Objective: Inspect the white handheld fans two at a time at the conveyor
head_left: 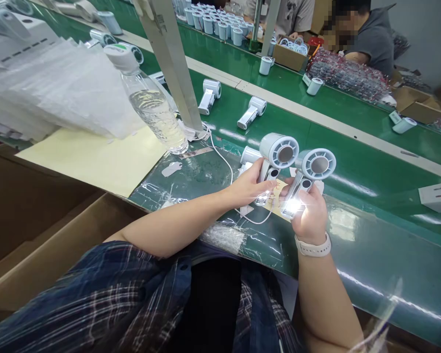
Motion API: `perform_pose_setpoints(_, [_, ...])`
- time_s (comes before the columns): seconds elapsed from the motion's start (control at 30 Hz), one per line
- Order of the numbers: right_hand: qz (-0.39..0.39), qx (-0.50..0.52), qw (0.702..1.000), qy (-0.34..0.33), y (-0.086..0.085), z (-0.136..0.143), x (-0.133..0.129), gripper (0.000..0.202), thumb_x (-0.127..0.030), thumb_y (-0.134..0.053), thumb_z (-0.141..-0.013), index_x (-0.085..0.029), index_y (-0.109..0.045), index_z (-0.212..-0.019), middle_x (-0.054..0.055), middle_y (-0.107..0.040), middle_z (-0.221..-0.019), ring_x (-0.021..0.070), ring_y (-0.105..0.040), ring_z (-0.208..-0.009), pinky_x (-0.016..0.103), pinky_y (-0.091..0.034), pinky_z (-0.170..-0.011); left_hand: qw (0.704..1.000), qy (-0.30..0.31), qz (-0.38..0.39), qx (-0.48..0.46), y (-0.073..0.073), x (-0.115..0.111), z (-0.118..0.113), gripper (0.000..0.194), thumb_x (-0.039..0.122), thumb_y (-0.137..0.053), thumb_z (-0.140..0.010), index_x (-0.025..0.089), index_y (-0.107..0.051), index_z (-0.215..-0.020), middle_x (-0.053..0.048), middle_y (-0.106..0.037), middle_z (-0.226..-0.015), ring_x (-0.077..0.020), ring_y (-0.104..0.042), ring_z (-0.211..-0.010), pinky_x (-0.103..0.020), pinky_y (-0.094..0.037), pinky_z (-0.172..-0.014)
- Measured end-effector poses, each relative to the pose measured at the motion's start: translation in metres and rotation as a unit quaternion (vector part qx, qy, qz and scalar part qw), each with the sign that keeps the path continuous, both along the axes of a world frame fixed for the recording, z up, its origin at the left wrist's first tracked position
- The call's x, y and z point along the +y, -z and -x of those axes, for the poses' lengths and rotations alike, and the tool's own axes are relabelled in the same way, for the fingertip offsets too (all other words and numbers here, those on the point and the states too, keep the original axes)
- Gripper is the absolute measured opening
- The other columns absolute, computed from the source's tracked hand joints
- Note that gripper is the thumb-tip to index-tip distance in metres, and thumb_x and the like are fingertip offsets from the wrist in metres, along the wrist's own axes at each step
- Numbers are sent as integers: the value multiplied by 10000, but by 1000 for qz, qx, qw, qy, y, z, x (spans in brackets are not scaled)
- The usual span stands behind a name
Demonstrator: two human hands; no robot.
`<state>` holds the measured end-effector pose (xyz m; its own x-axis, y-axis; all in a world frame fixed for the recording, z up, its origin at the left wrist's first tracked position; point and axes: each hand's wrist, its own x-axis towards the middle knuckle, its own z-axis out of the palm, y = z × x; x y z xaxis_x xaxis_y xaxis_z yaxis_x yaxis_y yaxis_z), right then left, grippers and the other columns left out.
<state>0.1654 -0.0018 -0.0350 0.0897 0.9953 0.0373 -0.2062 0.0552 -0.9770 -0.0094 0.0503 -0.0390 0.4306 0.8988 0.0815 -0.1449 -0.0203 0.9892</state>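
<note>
Two light-blue handheld fans with round, vented heads are held up side by side over the front edge of the green bench. My left hand (247, 185) is closed around the handle of the left fan (279, 151). The right fan (318, 163) has its shiny handle in my right hand (311, 211), whose wrist bears a pale watch band. Behind my left fingers lies another fan (250, 156), partly hidden. A white cable (228, 164) curls across the bench below the fans, near a yellow note (278, 198) with red writing.
A water bottle (150, 105) stands left of a metal post (174, 63). Plastic bags (66, 88) are piled on yellow card (95, 157) at the left. More fans (253, 113) lie on the green belt (297, 128). Across it are two people, cartons (290, 56) and rows of blue parts (213, 23).
</note>
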Motion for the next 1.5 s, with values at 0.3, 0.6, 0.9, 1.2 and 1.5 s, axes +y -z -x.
perform_pose_setpoints(0.3, [0, -5, 1000, 11, 6, -5, 2, 200, -382, -631, -845, -274, -664, -1010, 23, -701, -871, 216, -657, -728, 421, -561, -703, 999, -8, -34, 41, 3, 0, 0, 462, 387, -729, -855, 175, -500, -1196, -103, -659, -1086, -297, -660, -1054, -511, -548, -939])
perform_pose_setpoints(0.6, [-72, -60, 986, 135, 16, -17, 16, 315, -456, -822, -739, -285, -602, -885, -8, -665, -789, 222, -656, -755, 471, -600, -858, 985, 95, -129, 56, 8, -14, -5, 387, 340, -775, -783, 182, -616, -1098, -106, -702, -1041, -292, -675, -1001, -509, -547, -955])
perform_pose_setpoints(0.9, [-13, -158, 982, 101, 24, -18, 22, 377, -468, -832, -752, -196, -718, -987, 116, -783, -1142, 317, -661, -1212, 510, -478, -1116, 981, 24, -77, 174, 18, -12, -13, 558, 410, -820, -758, 167, -547, -1180, -174, -681, -1245, -382, -640, -1202, -578, -504, -1043])
perform_pose_setpoints(1.2, [15, -108, 993, 44, 22, -31, 14, 549, -607, -864, -750, -195, -733, -1090, 109, -813, -1084, 286, -754, -971, 454, -584, -911, 989, 104, 79, -64, 2, -16, -2, 561, 546, -748, -877, 213, -408, -1175, -84, -705, -1051, -211, -759, -820, -388, -621, -769])
perform_pose_setpoints(1.5, [13, 9, 1000, -15, 0, -16, -3, 655, -769, -863, -613, -228, -750, -964, 63, -804, -845, 270, -756, -711, 442, -658, -652, 977, 48, 86, -187, -7, -21, 2, 607, 656, -708, -873, 258, -371, -1184, -12, -701, -921, -165, -707, -647, -298, -561, -565])
